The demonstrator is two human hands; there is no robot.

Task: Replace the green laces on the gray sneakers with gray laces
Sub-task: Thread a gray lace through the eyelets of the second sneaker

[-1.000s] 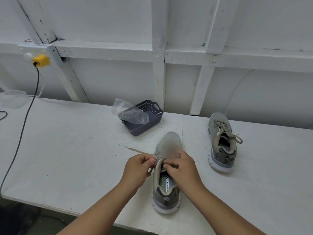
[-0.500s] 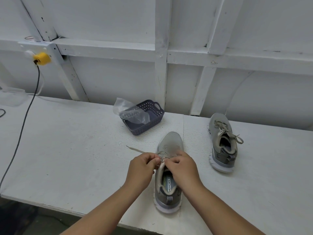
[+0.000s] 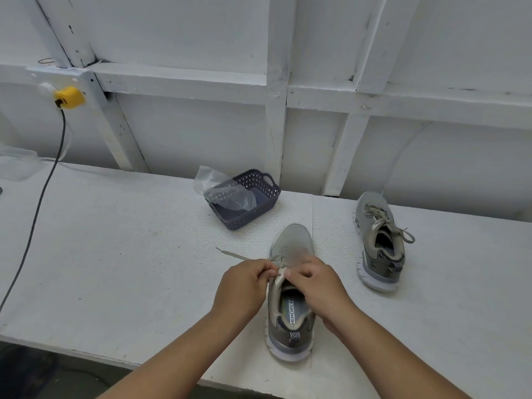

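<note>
White tabletop [image 3: 115,254], white boarded wall [image 3: 187,30], hands [image 3: 285,279] pinching sneaker [image 3: 290,312] lace [image 3: 236,256]

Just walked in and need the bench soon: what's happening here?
A person is lacing the near gray sneaker on the white bench. The left hand pinches the lace, the right hand works at the eyelets. The second sneaker stands laced to the right, a dark basket behind.

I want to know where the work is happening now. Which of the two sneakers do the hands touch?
The near sneaker, in the middle, heel toward the person. Both hands pinch its lace. The other sneaker stands apart on the right, laced and untouched.
</note>
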